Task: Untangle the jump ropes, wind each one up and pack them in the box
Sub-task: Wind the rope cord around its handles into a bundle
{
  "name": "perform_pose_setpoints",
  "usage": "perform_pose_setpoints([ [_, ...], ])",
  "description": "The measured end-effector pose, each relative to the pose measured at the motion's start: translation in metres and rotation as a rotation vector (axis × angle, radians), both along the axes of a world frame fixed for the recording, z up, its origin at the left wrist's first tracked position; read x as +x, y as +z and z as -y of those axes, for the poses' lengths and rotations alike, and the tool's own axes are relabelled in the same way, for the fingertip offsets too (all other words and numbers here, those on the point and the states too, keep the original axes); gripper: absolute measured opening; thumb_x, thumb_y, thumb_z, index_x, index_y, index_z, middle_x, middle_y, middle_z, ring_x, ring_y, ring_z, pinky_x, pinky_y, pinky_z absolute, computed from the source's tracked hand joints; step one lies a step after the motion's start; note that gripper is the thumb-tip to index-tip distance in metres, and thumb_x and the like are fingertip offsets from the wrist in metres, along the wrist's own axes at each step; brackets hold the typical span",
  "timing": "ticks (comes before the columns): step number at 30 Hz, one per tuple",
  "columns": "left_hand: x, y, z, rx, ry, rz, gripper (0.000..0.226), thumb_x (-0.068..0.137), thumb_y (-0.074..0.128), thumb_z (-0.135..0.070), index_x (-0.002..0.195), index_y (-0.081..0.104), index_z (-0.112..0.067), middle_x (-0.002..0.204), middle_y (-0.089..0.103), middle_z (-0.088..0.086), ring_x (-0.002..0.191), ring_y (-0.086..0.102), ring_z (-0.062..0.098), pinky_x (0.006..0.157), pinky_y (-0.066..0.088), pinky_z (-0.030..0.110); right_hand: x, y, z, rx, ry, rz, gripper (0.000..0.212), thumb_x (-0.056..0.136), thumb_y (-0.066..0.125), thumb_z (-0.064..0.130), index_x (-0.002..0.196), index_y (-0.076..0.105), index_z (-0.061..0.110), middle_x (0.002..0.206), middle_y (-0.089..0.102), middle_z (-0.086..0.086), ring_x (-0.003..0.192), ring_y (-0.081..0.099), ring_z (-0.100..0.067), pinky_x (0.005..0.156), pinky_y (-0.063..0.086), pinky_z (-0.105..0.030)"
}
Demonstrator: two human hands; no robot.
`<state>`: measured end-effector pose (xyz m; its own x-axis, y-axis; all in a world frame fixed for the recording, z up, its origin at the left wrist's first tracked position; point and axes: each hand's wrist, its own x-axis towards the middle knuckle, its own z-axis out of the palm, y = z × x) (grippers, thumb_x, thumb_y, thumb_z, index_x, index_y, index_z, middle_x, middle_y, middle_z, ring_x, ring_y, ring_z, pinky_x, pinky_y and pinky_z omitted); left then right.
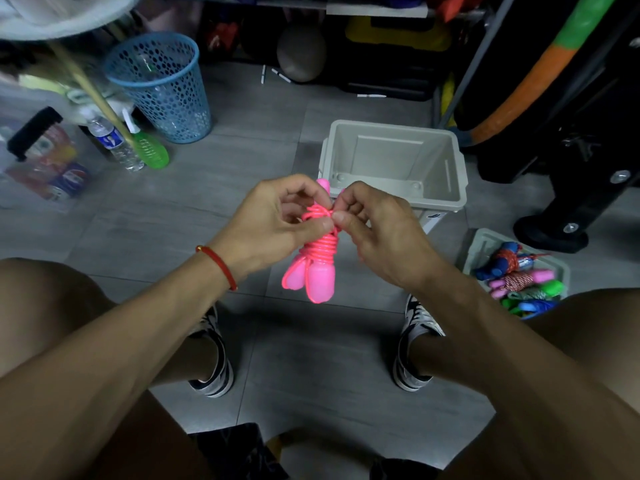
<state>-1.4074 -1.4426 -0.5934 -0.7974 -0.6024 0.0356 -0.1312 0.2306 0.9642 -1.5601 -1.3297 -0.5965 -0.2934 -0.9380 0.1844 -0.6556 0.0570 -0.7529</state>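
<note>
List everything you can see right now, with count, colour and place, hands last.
pink jump rope: one, wound, held in both hands above the floor
grey box: one, open, beyond the hands
tray of wound ropes: one, pale, on the right
blue basket: one, far left
water bottle: one, clear, left
green spray bottle: one, beside the bottle
grey ball: one, under the shelf
shoes: two, striped, on the floor
left hand: pinches the cord
right hand: pinches the cord
</note>
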Motion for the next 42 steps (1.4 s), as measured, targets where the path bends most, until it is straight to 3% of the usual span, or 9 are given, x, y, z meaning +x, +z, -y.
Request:
perform_pose_setpoints([
  [3,-0.003,-0.004,-0.009,0.020,-0.018,0.020,0.040,0.070,0.085,-0.014,0.097,0.055,-0.018,0.096,0.060,-0.002,0.087,0.058,0.013,0.077,0.053,0.032,0.002,-0.002,-0.001,0.043,0.043,-0.106,0.010,0.102,0.051,0.021,0.101,0.055,0.012,0.086,0.059,0.006,0.077,0.052,-0.010,0.070,0.038,-0.023],
  [8,-0.007,-0.007,-0.013,0.138,0.057,-0.004,0.044,0.071,0.073,0.013,0.091,0.049,-0.018,0.101,0.054,0.004,0.079,0.058,0.015,0.071,0.055,0.040,-0.001,-0.003,-0.005,0.118,0.089,-0.186,0.016,0.105,0.040,0.032,0.103,0.044,0.016,0.092,0.055,0.003,0.082,0.054,-0.016,0.074,0.041,-0.031],
  [17,-0.006,-0.006,-0.007,0.238,0.101,-0.033,0.043,0.065,0.078,0.006,0.091,0.056,-0.021,0.100,0.063,0.003,0.085,0.067,0.039,0.079,0.054,0.064,-0.019,-0.006,-0.009,0.067,0.049,-0.157,0.010,0.104,0.047,0.024,0.098,0.049,0.017,0.084,0.048,0.016,0.077,0.048,0.000,0.067,0.033,-0.009],
  [25,-0.016,-0.006,-0.010,0.086,0.040,0.069,0.055,0.070,0.084,0.005,0.112,0.055,-0.015,0.103,0.065,0.006,0.081,0.068,0.017,0.074,0.058,0.039,-0.040,0.002,-0.014,0.148,0.050,-0.152,0.012,0.089,0.073,0.034,0.095,0.066,0.026,0.090,0.055,0.011,0.079,0.056,-0.001,0.070,0.043,-0.015],
  [30,-0.042,0.002,-0.011,-0.198,-0.110,0.101,0.066,0.067,0.086,-0.006,0.117,0.048,-0.026,0.102,0.061,-0.004,0.086,0.068,0.014,0.081,0.057,0.042,-0.052,0.017,-0.017,0.193,-0.142,0.245,0.030,0.091,0.062,0.053,0.112,0.063,0.031,0.102,0.071,0.004,0.092,0.070,-0.015,0.078,0.062,-0.043],
  [34,-0.073,0.016,-0.005,-0.515,-0.238,0.161,0.065,0.068,0.086,-0.019,0.118,0.044,-0.024,0.112,0.058,-0.004,0.099,0.065,0.016,0.087,0.055,0.042,-0.057,0.020,-0.014,0.176,-0.167,0.511,0.019,0.094,0.068,0.032,0.099,0.071,0.014,0.089,0.074,-0.013,0.079,0.075,-0.030,0.076,0.063,-0.046],
  [38,-0.100,0.021,-0.009,-0.740,0.118,0.125,0.062,0.064,0.089,-0.039,0.109,0.053,-0.015,0.109,0.052,0.000,0.098,0.050,0.016,0.086,0.042,0.028,-0.088,0.034,-0.019,0.010,-0.402,0.747,0.008,0.087,0.069,0.013,0.087,0.073,0.006,0.090,0.075,-0.018,0.081,0.074,-0.033,0.081,0.062,-0.048],
  [40,-0.116,0.016,-0.016,-0.800,0.295,0.152,0.068,0.065,0.084,-0.048,0.116,0.053,-0.015,0.117,0.049,0.007,0.109,0.048,0.025,0.094,0.040,0.032,-0.102,0.040,-0.028,-0.058,-0.516,0.824,0.004,0.087,0.067,0.007,0.089,0.070,0.005,0.089,0.072,-0.019,0.078,0.071,-0.030,0.081,0.062,-0.048],
  [42,-0.142,0.017,-0.019,-0.553,0.379,0.193,0.084,0.062,0.079,-0.056,0.128,0.048,-0.013,0.127,0.049,0.010,0.118,0.050,0.028,0.104,0.043,0.040,-0.117,0.046,-0.039,-0.145,-0.620,0.921,0.002,0.088,0.066,0.004,0.089,0.065,0.002,0.083,0.069,-0.017,0.076,0.067,-0.030,0.084,0.060,-0.051],
])
